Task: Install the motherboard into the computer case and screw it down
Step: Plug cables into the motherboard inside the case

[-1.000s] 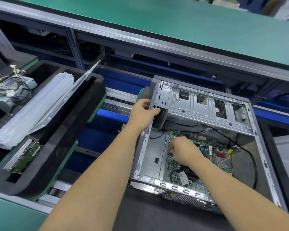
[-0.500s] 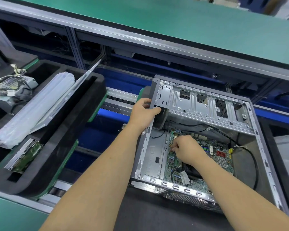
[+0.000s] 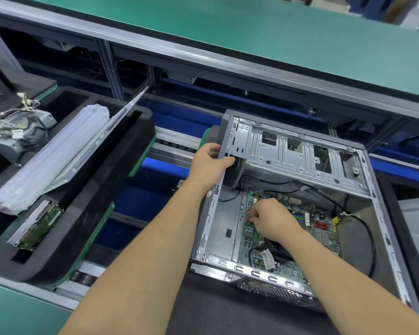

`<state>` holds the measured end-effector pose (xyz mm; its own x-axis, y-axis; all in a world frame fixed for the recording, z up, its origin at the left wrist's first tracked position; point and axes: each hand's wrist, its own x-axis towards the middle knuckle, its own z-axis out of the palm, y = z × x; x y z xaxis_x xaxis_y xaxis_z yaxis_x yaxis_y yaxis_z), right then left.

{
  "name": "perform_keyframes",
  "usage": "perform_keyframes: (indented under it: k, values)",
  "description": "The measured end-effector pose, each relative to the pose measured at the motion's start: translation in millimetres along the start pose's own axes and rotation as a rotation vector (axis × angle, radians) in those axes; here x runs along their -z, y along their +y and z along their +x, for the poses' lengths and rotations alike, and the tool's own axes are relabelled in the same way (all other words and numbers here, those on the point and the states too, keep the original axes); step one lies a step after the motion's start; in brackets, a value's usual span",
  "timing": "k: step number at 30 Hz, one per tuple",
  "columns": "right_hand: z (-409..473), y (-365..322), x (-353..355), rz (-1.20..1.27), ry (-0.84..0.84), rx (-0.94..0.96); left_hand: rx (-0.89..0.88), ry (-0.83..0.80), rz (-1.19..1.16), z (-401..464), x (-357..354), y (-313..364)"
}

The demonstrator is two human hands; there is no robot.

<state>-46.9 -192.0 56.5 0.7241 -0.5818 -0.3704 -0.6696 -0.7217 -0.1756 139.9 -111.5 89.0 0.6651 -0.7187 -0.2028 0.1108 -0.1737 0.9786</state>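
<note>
Inside the open computer case (image 3: 363, 163) on the line, seating the motherboard (image 3: 310, 228) — already lying flat on the case floor, below the silver drive cage (image 3: 298, 155) and beside a black cable (image 3: 370, 240) looping along the right wall. Gripping the case's upper left edge with the left hand (image 3: 209, 165), thumb hooked over the rim and fingers wrapped behind it, steadying the frame. Reaching down onto the board's left margin with the right hand (image 3: 272, 221), fingers curled together and apparently pinching at something small near the edge; impossible to tell whether a screw is between the fingertips.

Judging by the board's position, working at the fastening or final alignment stage, not the lowering-in. Calling next for a fine, vertical placement at a mounting hole near that left edge, while keeping the case from shifting, and then for a driver — none visible.

Compared with a second ago, sliding the right hand slightly down and toward the board's left edge, knuckles turning more over the margin. Keeping the left hand's grip on the rim unchanged, and leaving the black foam tray (image 3: 102, 189) with its wrapped part (image 3: 56, 153) untouched at left.
</note>
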Motion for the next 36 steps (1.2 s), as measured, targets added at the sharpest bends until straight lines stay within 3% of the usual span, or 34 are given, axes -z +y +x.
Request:
perform_keyframes:
  k: [16,36]
  values:
    - [-1.2,3.7,1.7,0.153,0.065,0.014,0.007,0.002,0.011,0.0,-0.4,0.3]
    - [2.9,5.2,-4.1,0.06,0.034,-0.012,-0.001,-0.001,-0.003,-1.4,0.1,1.3]
